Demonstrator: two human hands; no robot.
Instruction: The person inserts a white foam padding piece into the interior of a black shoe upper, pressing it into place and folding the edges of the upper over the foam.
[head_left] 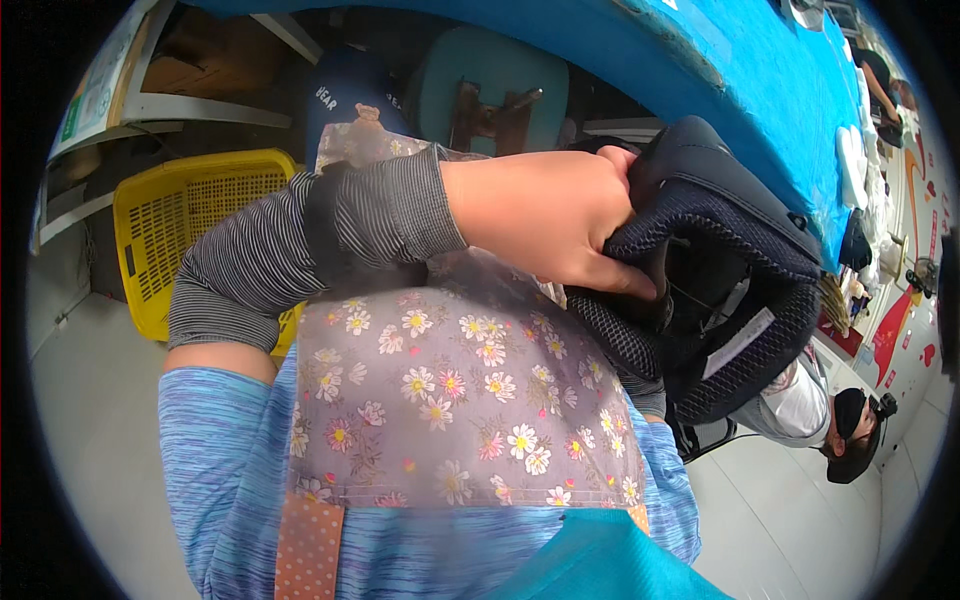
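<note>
A dark navy, bag-like item (720, 200) with a smooth outer face and padded mesh parts is held up at my right side. Its opening faces me, and a white label (738, 342) shows on the inner mesh. My left hand (590, 215) reaches across my body and grips its near edge, thumb tucked inside the opening and fingers curled over the rim. Below the item a bit of striped sleeve and my right forearm (652, 402) show. My right hand itself is hidden by the item.
A table under blue covering (740, 90) runs along the front and right. A yellow plastic basket (140, 240) stands on the floor at left, beside a white-framed shelf (210, 112). A teal stool (545, 70) is ahead. Another person (800, 405) is at far right.
</note>
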